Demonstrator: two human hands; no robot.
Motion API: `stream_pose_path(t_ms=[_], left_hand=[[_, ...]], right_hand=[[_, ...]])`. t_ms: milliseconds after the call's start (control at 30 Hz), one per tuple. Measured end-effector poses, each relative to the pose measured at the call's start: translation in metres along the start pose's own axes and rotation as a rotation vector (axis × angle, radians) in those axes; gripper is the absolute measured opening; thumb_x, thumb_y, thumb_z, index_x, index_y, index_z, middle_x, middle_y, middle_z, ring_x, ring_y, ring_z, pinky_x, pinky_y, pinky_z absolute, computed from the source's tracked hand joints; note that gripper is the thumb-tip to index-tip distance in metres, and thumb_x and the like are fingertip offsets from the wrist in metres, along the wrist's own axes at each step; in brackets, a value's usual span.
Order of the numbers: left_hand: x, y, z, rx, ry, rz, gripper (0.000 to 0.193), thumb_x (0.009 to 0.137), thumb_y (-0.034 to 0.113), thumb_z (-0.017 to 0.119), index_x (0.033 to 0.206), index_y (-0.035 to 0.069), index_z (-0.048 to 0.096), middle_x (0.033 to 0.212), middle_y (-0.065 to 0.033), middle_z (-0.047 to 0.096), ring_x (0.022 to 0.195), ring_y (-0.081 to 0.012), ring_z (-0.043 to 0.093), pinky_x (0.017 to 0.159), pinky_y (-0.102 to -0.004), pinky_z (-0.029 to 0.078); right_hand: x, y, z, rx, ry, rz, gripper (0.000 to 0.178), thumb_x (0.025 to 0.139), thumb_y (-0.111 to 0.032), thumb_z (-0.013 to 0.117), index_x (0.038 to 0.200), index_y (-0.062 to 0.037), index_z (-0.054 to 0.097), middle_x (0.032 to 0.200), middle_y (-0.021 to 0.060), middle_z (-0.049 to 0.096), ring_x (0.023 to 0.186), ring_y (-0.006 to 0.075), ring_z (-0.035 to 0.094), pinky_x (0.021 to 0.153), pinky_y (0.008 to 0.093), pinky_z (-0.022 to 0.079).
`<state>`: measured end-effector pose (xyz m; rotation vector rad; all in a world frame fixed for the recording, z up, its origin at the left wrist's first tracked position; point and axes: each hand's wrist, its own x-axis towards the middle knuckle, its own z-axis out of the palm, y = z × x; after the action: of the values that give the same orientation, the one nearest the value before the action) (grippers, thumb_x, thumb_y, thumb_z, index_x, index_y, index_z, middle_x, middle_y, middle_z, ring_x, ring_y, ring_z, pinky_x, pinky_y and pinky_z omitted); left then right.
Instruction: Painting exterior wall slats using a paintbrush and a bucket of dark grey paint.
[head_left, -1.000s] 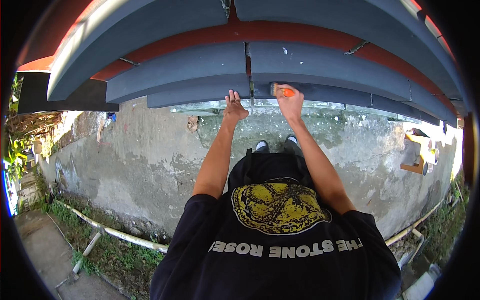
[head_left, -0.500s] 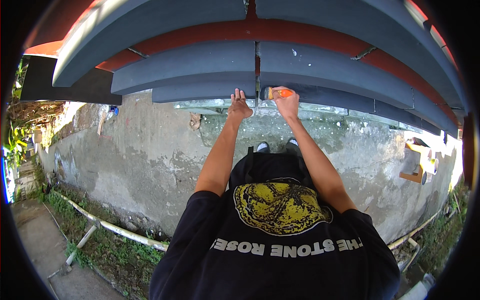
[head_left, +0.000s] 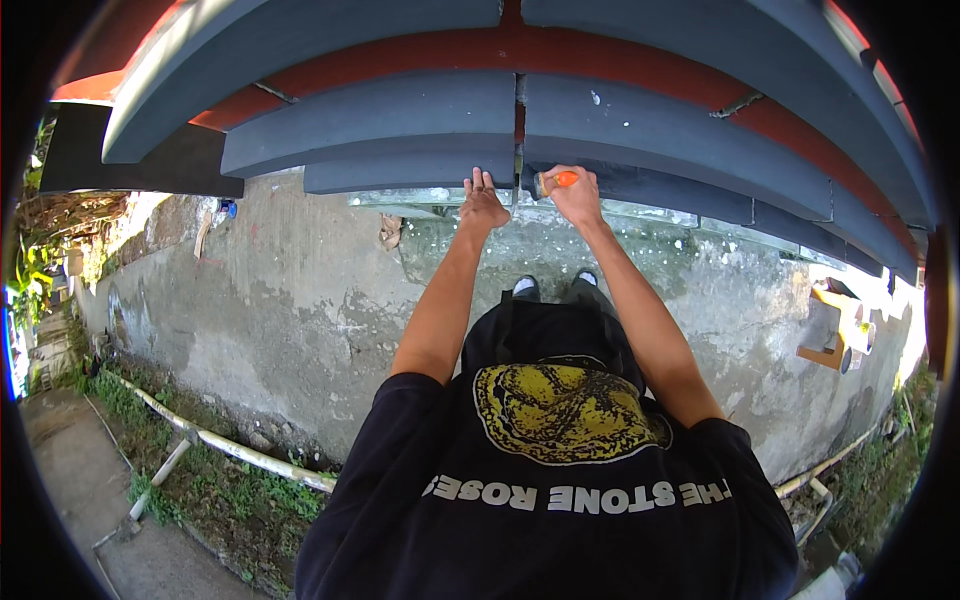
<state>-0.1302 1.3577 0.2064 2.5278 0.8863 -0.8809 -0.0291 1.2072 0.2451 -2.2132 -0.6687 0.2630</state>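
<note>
My right hand [head_left: 577, 194] is closed around the orange handle of a paintbrush [head_left: 562, 180]. The bristles point left and meet the lower grey board [head_left: 640, 187], just right of a narrow vertical gap [head_left: 519, 130]. That board looks darker than the one left of the gap. With fingers stretched out, my left hand [head_left: 482, 203] rests against the lower edge of the left grey board [head_left: 410, 174] and holds nothing. Wider grey boards and a red beam [head_left: 440, 50] rise above both hands.
Below the boards runs a paint-spotted pale ledge [head_left: 650, 214]. My feet stand on a worn concrete floor [head_left: 270, 290]. A cardboard box [head_left: 835, 330] lies at the right, and a brown scrap [head_left: 390, 232] near the ledge. White pipes [head_left: 230, 448] and weeds lie at lower left.
The brush has dipped slightly to the bottom edge of the right board, and its bristles have turned downward. My left hand keeps its place at the left board.
</note>
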Motion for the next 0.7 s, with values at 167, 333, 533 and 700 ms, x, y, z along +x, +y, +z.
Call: stream_pose_path(t_ms=[167,333,533,700], left_hand=[[0.005,-0.014,0.018,-0.04,-0.004,-0.02,0.088,0.081,0.03,0.052,0.15,0.004,0.003,0.157,-0.0137,-0.004,0.144,-0.0355,0.004,0.114,-0.0416,0.024],[0.004,-0.01,0.014,-0.078,0.008,-0.028,0.088,0.081,0.029,0.053,0.15,0.005,0.004,0.157,-0.0127,-0.003,0.144,-0.0345,0.005,0.114,-0.0393,0.023],[0.001,-0.01,0.005,-0.102,0.006,-0.004,0.087,0.081,0.027,0.052,0.15,0.005,0.004,0.157,-0.0127,-0.003,0.144,-0.0334,0.006,0.115,-0.037,0.021],[0.009,-0.015,0.013,-0.093,-0.014,0.024,0.088,0.08,0.026,0.051,0.15,0.006,0.004,0.157,-0.0119,-0.004,0.145,-0.0326,0.006,0.115,-0.0379,0.021]], right_hand=[[-0.008,-0.045,-0.024,0.017,-0.091,-0.07,0.023,0.077,-0.017,0.064,0.098,-0.0104,0.071,0.093,0.0174,0.067,0.093,0.038,0.061,0.085,0.0427,0.048],[-0.016,-0.036,0.003,-0.162,-0.151,-0.309,0.03,0.077,-0.006,0.062,0.106,-0.0036,0.067,0.103,0.0155,0.066,0.104,0.0345,0.059,0.094,0.0409,0.045],[-0.026,-0.016,0.025,-0.371,-0.334,-0.577,0.019,0.068,0.001,0.064,0.086,0.0007,0.064,0.098,0.016,0.062,0.098,0.0358,0.059,0.091,0.0409,0.049],[-0.024,-0.022,0.012,-0.43,-0.412,-0.583,0.016,0.065,-0.005,0.07,0.079,0.0004,0.064,0.092,0.018,0.063,0.095,0.036,0.06,0.087,0.0401,0.049]])
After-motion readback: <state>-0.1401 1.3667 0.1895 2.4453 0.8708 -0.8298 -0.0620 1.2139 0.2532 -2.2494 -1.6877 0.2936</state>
